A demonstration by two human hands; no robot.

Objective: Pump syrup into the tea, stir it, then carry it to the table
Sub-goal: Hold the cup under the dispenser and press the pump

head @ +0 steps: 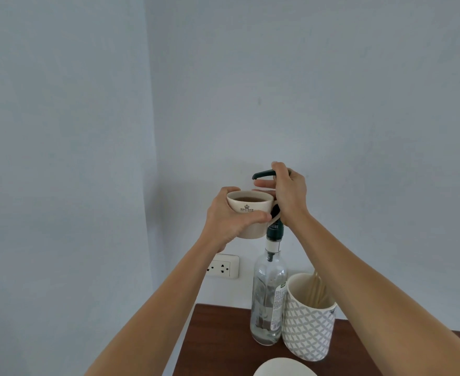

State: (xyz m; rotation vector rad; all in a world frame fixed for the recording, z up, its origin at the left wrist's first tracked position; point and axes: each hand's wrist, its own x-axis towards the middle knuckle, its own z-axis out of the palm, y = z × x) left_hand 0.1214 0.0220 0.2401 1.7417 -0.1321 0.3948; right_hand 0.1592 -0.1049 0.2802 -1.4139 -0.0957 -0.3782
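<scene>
My left hand [227, 215] grips a cream mug [249, 210] with a crown logo, brown tea visible inside, and holds it in the air just under the dark green pump spout [261, 175]. My right hand [286, 196] is wrapped over the pump head on top of a tall clear glass syrup bottle [268, 297], which stands on the dark wooden counter [223, 337]. The bottle looks nearly empty. The pump neck is partly hidden behind the mug's handle and my right hand.
A grey-and-white patterned holder [309, 327] with thin wooden stir sticks stands right of the bottle. A white rounded rim [283, 369] shows at the bottom edge. A wall socket [223, 265] sits left of the bottle. Pale walls meet in a corner on the left.
</scene>
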